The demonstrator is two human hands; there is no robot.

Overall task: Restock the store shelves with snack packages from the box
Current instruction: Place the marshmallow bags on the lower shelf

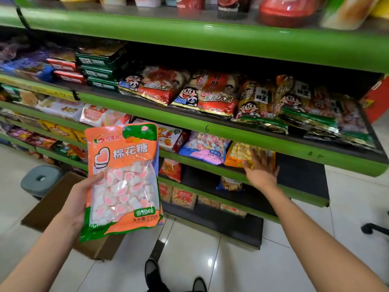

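Shelves (189, 123) of green-edged metal carry red rice-cracker bags (210, 95) above and a blue marshmallow pack (204, 150) lower down. Beside it, the right hand (260, 167) lies flat, fingers straight, on a yellow-orange snack pack (237, 154). The left hand (84, 197) grips an upright orange plastic bag of pink-and-white heart marshmallows (123, 180) before the shelf edge, above a brown cardboard box (42, 211).

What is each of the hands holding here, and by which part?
The left hand grips the orange marshmallow bag by its lower left edge, thumb on the front. The right hand holds nothing; its straight fingers lie against a yellow bag on the shelf.
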